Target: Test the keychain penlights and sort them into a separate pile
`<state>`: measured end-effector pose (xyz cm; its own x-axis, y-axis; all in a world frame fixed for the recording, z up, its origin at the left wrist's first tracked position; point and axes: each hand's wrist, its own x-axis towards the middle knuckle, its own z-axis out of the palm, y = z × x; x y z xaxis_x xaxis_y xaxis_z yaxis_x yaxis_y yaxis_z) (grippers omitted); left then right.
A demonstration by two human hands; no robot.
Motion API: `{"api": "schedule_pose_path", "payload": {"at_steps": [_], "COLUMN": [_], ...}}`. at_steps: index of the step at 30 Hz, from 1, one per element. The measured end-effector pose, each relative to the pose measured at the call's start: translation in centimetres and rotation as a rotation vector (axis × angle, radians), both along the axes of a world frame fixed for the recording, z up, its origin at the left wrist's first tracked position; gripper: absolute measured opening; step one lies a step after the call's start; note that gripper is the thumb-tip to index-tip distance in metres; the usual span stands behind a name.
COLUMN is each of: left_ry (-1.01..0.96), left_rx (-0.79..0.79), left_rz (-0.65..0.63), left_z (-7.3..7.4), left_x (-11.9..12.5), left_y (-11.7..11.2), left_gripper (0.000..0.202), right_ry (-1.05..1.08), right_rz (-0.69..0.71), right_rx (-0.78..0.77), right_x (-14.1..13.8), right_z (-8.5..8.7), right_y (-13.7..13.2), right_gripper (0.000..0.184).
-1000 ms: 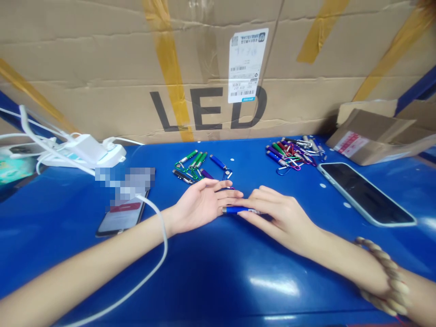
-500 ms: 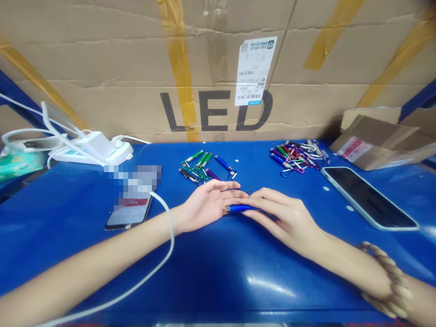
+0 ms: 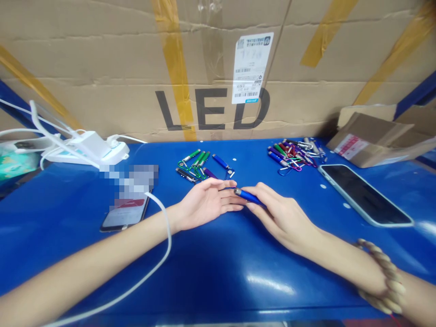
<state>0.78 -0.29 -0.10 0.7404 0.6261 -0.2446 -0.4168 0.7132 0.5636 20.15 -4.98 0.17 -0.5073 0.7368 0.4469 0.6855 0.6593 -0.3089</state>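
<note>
Blue, slim and shiny, the cylinder with a silver end cap (image 3: 250, 197) is now tilted between your hands, the capped end raised and pointing up and to the left. Half a second ago it lay nearly level, that end down beside your left hand's lower fingers. Your right hand (image 3: 286, 218) is partly closed, with its thumb and fingers pinching the barrel; the far end is hidden inside your grip. Your left hand (image 3: 204, 204) lies open, palm up, fingers loosely extended and wrapped around nothing. Its fingertips sit right by the barrel, though whether they touch it, you cannot tell from here. With the cap lifted, your right hand seems to carry the piece alone, leaving the left free.

Just beyond your left fingers, a loose group of green, black, purple and blue cylinders with clips (image 3: 200, 159) is unchanged on the glossy blue tabletop (image 3: 211, 281). Farther right, a denser multicoloured pile of similar pieces (image 3: 277, 158) rests near the pale-framed dark phone (image 3: 368, 195).
</note>
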Motion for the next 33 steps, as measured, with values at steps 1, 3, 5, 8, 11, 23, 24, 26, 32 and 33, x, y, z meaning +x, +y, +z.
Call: {"api": "schedule_pose_path", "payload": {"at_steps": [1, 3, 5, 8, 11, 23, 24, 26, 32, 33], "left_ry": [-0.003, -0.011, -0.018, -0.007, 0.006, -0.047, -0.052, -0.055, -0.054, -0.053], "left_rx": [0.0, 0.002, 0.0, -0.017, -0.036, 0.138, 0.137, 0.125, 0.094, 0.089], "left_rz": [0.003, 0.004, -0.002, -0.019, -0.019, 0.052, 0.053, 0.049, 0.038, 0.04], "left_z": [0.0, -0.1, -0.2, -0.2, 0.0, 0.7, 0.7, 0.6, 0.4, 0.4], "left_x": [0.0, -0.1, -0.2, -0.2, -0.2, 0.1, 0.1, 0.0, -0.1, -0.1], "left_y": [0.0, 0.0, 0.1, 0.2, 0.2, -1.2, -1.2, -1.2, -0.9, -0.9], "left_gripper": [0.03, 0.029, 0.028, 0.026, 0.028, 0.044, 0.045, 0.049, 0.051, 0.051], "right_ry": [0.001, 0.011, 0.021, 0.039, 0.086, 0.016, 0.007, -0.013, -0.057, -0.069], "right_rz": [0.013, 0.032, 0.035, 0.054, 0.092, 0.076, 0.066, 0.056, 0.025, 0.01], "right_rx": [-0.009, -0.034, -0.077, -0.116, -0.076, -0.097, -0.109, -0.117, -0.035, -0.027], "right_x": [0.0, 0.0, 0.1, 0.2, 0.3, 0.2, 0.2, 0.2, 0.2, 0.2], "right_z": [0.0, 0.1, 0.2, 0.4, 0.4, 0.1, 0.0, -0.1, -0.3, -0.3], "right_y": [0.0, -0.1, -0.1, -0.1, -0.2, -0.3, -0.2, -0.2, 0.0, 0.0], "right_gripper": [0.028, 0.026, 0.025, 0.026, 0.031, 0.024, 0.024, 0.024, 0.03, 0.031]}}
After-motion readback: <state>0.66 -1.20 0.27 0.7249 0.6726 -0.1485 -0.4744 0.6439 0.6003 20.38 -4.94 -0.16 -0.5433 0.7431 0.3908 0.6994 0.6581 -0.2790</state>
